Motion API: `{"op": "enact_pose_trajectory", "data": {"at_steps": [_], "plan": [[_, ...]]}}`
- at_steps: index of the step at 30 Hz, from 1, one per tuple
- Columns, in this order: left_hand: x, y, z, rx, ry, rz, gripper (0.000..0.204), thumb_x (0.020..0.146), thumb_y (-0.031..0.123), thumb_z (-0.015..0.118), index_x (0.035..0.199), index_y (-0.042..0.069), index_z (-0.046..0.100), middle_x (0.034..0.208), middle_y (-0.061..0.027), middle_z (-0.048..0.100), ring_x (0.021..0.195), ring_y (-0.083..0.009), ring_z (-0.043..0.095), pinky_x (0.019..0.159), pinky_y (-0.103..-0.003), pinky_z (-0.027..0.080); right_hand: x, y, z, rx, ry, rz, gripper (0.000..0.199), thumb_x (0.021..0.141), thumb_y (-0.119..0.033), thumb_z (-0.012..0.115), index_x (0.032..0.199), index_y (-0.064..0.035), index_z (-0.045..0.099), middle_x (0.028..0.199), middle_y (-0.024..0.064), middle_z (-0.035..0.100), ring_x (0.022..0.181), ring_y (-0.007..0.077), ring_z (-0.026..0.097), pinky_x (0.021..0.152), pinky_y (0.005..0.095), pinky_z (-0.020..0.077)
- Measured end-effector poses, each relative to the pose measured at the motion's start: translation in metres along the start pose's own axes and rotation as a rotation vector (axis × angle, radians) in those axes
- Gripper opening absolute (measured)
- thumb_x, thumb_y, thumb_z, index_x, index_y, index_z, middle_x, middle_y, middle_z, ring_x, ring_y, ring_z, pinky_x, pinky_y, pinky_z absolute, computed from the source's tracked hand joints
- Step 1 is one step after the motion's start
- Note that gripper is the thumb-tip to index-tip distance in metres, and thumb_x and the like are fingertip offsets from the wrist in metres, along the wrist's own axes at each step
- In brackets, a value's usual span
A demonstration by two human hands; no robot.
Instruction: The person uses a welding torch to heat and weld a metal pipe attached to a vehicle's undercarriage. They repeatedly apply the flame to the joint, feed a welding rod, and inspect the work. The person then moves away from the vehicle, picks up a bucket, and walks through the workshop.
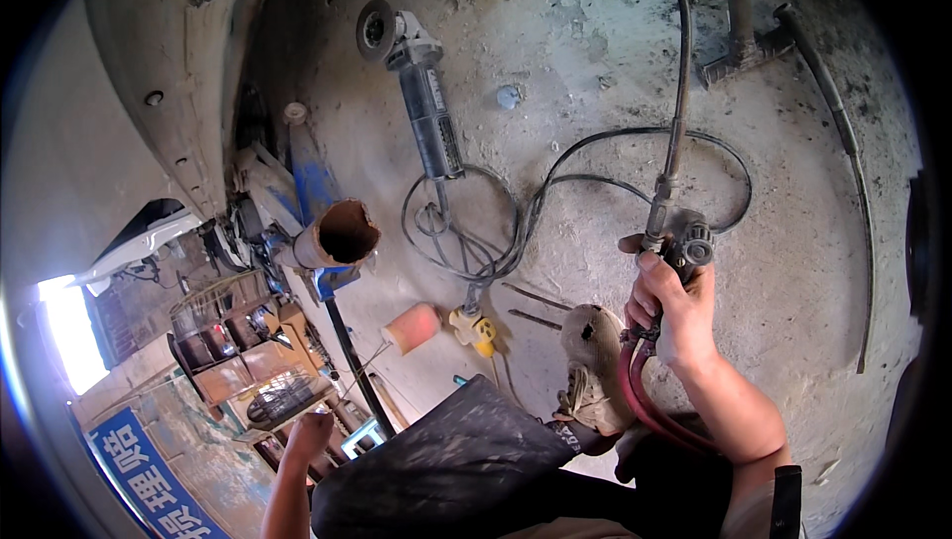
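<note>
Right hand (666, 309) clamped round torch handle (682, 246), fingers wrapped tight, red hoses (640, 395) trailing below wrist toward lap. Left hand (309, 433) low at left, curled, seems to hold nothing. Dusty shoe (592, 365) just beside right hand. Farther out on concrete floor (793, 271): angle grinder (421, 93), cable (476, 241) coiled between.

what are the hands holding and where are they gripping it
The right hand grips a torch handle by its body, below the valve knobs, where the red hoses enter. The left hand is closed, but what it holds cannot be told.
</note>
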State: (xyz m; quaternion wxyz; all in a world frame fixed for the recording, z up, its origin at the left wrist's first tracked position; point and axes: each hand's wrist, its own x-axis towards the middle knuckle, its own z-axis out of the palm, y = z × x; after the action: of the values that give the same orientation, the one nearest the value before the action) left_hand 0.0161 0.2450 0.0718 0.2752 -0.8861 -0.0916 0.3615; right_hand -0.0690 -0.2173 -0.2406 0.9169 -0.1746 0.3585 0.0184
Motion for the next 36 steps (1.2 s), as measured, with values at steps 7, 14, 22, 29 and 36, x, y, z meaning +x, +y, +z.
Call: {"op": "enact_pose_trajectory", "data": {"at_steps": [7,14,22,29,36], "plan": [[0.017,0.004,0.004,0.109,-0.040,-0.027,0.037,0.087,0.028,0.047,0.071,-0.003,0.060,0.066,-0.0251,0.057,0.065,-0.0381,0.062,0.060,-0.045,0.047,0.000,-0.004,-0.004,0.018,0.025,-0.013,0.024,0.090,-0.015,0.058,0.102,0.0054,0.059,0.056,-0.0052,0.041,0.044,0.0035,0.034,0.042,0.0213,0.0308],[0.028,-0.006,0.006,0.171,-0.064,-0.005,0.035,0.086,0.029,0.048,0.073,-0.001,0.061,0.072,-0.0260,0.060,0.072,-0.0407,0.061,0.065,-0.047,0.047,0.000,-0.003,-0.003,0.004,0.025,-0.033,0.024,0.089,-0.014,0.059,0.102,0.0056,0.059,0.056,-0.0051,0.041,0.044,0.0035,0.034,0.041,0.0213,0.0312],[0.028,0.018,-0.014,0.274,-0.073,-0.026,0.037,0.086,0.029,0.047,0.075,-0.002,0.063,0.079,-0.0267,0.062,0.079,-0.0419,0.061,0.073,-0.048,0.049,-0.001,-0.004,-0.006,0.029,0.027,-0.026,0.023,0.089,-0.013,0.059,0.102,0.0056,0.059,0.057,-0.0049,0.042,0.044,0.0034,0.034,0.041,0.0213,0.0314],[0.026,0.036,-0.026,0.355,-0.084,-0.056,0.042,0.086,0.034,0.047,0.080,-0.003,0.065,0.084,-0.0269,0.063,0.083,-0.0416,0.062,0.079,-0.048,0.048,-0.003,-0.006,-0.007,0.036,0.030,-0.039,0.022,0.089,-0.013,0.058,0.102,0.0056,0.059,0.057,-0.0048,0.042,0.044,0.0035,0.034,0.041,0.0212,0.0310],[0.041,0.052,-0.015,0.461,-0.120,-0.041,0.039,0.087,0.032,0.044,0.081,0.002,0.067,0.090,-0.0212,0.066,0.087,-0.0377,0.063,0.078,-0.048,0.050,-0.002,-0.003,-0.005,0.003,0.031,-0.057,0.020,0.089,-0.011,0.058,0.101,0.0047,0.059,0.057,-0.0045,0.043,0.044,0.0038,0.035,0.042,0.0217,0.0317]]}}
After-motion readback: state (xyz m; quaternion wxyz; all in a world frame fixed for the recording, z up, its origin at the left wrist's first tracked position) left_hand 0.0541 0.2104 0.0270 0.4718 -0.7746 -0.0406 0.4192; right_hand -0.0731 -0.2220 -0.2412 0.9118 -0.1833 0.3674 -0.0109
